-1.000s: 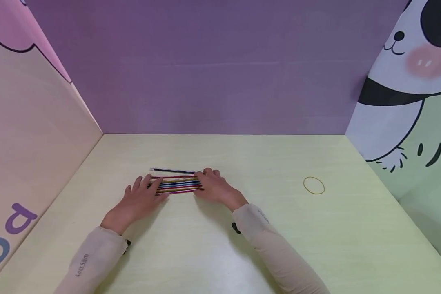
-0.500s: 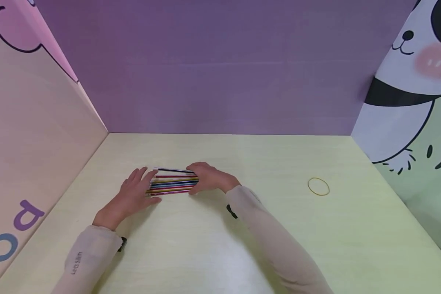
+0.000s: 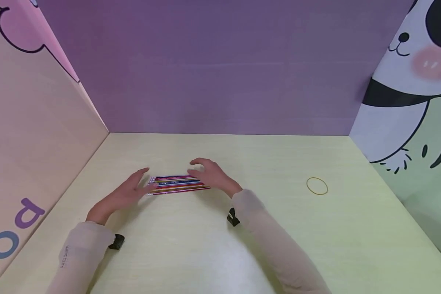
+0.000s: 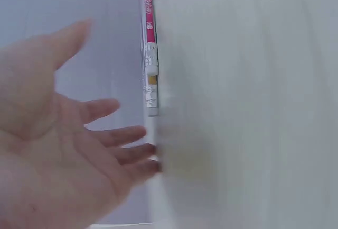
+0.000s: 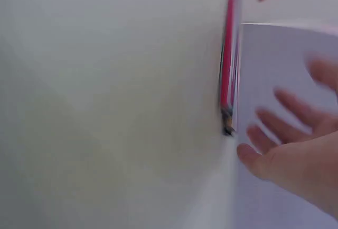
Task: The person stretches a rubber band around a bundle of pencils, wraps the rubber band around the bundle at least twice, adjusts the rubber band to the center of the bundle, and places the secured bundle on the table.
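Several striped pencils (image 3: 180, 185) lie side by side on the table in a flat row, left of the middle in the head view. My left hand (image 3: 126, 192) is at their left ends, thumb and fingers spread and holding nothing. In the left wrist view, white-capped ends of the pencils (image 4: 150, 60) show beyond that hand's palm. Over the right ends hovers my right hand (image 3: 213, 176), fingers loosely bent and apart, covering part of the row. The right wrist view shows a pink pencil (image 5: 227, 65) with a dark tip near its blurred fingers.
A thin yellow rubber band (image 3: 317, 185) lies on the pale table (image 3: 264, 245) to the right. A purple wall (image 3: 220, 73) closes the back, with printed panels at the left and right sides.
The dark pencil that lay apart behind the row is now in among the others. Both hands have loosened from the pencils, the left one drawing back leftward.
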{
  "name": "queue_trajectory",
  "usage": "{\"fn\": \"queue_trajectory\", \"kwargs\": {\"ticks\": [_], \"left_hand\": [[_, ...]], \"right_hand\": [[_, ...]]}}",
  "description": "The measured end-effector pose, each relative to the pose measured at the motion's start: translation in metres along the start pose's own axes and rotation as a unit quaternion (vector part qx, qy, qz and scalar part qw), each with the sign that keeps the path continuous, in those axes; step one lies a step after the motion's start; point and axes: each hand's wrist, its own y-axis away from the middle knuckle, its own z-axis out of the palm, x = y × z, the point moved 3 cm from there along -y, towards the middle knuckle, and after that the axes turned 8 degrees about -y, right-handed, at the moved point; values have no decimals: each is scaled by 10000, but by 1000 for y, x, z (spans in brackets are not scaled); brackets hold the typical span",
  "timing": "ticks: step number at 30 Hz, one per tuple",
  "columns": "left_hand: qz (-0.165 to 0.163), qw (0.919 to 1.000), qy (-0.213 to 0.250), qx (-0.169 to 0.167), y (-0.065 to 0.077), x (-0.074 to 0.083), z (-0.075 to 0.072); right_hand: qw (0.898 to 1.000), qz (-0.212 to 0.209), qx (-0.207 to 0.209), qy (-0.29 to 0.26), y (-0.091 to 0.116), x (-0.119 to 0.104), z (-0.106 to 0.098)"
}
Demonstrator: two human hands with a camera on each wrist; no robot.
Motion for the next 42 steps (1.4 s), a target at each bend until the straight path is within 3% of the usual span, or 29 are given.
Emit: {"fn": "queue_trajectory", "kwargs": {"ticks": [1, 2, 3, 5, 6, 7, 9, 13, 15, 21, 26, 28, 35, 42], "left_hand": [[-49, 9992, 394, -57, 1, -4, -2], [-106, 9971, 742, -93, 3, -8, -4], [-169, 9944, 1037, -129, 4, -12, -6], [-211, 9882, 1510, -122, 4, -17, -7], [-213, 9853, 1694, -70, 3, -18, -6], [-202, 9822, 1866, -10, 2, -19, -5], [-169, 9734, 2281, 103, -2, -19, -1], [-137, 9487, 3138, 359, -10, -13, 11], [-48, 9321, 3593, 460, -12, -9, 16], [5, 8921, 4445, 805, -10, -3, 21], [-13, 8546, 5062, 1162, -8, -9, 17], [6, 8520, 5104, 1167, -7, -11, 16], [224, 8663, 4913, 878, -9, -10, 16], [164, 8711, 4827, 890, -10, -7, 14]], "right_hand": [[9954, 174, 234, -912, 0, 5, -2], [9808, 323, 505, -1853, 0, 10, -3], [9587, 397, 769, -2708, 0, 15, -4], [8995, 457, 1203, -4176, 0, 23, -2], [8725, 404, 1386, -4669, 1, 25, 0], [8536, 374, 1571, -4952, 2, 27, 2], [8354, 276, 1761, -5199, 4, 28, 8], [8333, 68, 1795, -5228, 5, 26, 19], [8277, -35, 1832, -5304, 6, 25, 22], [8076, -182, 1863, -5592, 7, 27, 26], [8117, -201, 1924, -5511, 7, 26, 26], [8159, -221, 1927, -5447, 7, 25, 26], [8334, -219, 1838, -5208, 10, 21, 23], [8283, -253, 1798, -5300, 11, 21, 19]]}}
